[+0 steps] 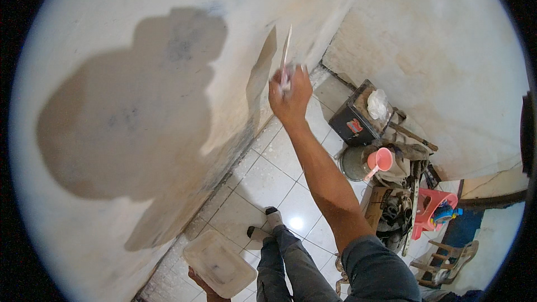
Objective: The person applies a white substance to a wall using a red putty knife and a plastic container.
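My right hand is raised close to the wall, closed around the handle of a scraper. The scraper's thin pale blade points up and is seen nearly edge-on; motion smears the fingers a little. Low at the bottom, my left hand grips the near left side of a shallow, whitish plastic container. Pale smears and a darker patch mark the inside of this container. The off-white wall beside the scraper has grey, patchy stains and carries my shadow.
White floor tiles lie under my feet. Along the right wall stand a black box with a white plastic bag, a bucket with a pink dipper, a cardboard box, a pink stool and a wooden chair.
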Demonstrator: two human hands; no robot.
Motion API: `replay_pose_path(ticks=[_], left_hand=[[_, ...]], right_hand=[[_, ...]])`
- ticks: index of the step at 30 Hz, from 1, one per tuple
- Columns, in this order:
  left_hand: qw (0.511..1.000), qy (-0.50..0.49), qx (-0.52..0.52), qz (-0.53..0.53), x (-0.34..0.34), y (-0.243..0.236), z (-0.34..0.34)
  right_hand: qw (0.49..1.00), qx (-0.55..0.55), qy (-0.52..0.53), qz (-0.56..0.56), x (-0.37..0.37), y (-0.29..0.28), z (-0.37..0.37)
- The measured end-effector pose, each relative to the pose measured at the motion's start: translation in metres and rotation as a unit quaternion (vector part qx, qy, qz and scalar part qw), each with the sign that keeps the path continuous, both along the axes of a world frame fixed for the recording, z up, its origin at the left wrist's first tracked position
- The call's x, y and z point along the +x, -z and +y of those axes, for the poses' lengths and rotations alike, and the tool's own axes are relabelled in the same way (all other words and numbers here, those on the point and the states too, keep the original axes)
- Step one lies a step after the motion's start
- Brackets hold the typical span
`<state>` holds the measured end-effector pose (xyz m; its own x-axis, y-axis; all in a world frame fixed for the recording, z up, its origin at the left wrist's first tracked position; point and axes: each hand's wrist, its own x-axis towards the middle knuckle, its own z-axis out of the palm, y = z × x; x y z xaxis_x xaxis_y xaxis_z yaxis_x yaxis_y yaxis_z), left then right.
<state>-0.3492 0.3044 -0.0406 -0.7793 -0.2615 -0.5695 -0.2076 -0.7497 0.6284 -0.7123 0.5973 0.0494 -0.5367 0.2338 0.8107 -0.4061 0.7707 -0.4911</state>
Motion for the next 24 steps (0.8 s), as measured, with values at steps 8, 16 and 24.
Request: replay_pose_path(ticks=[8, 16, 24], left_hand=[[0.998, -0.004, -0.067, 0.003, 0.034, 0.052, -0.014], [1.000, 0.002, 0.019, 0.006, 0.003, -0.010, -0.001], [1.000, 0.009, 0.003, -0.029, 0.014, 0.013, -0.007]], right_hand=[[0.953, 0.050, -0.267, -0.134, 0.040, 0.071, -0.023], [0.652, -0.685, -0.289, -0.150, -0.001, 0.071, 0.007], [0.851, -0.483, -0.157, -0.137, -0.048, -0.043, 0.005]])
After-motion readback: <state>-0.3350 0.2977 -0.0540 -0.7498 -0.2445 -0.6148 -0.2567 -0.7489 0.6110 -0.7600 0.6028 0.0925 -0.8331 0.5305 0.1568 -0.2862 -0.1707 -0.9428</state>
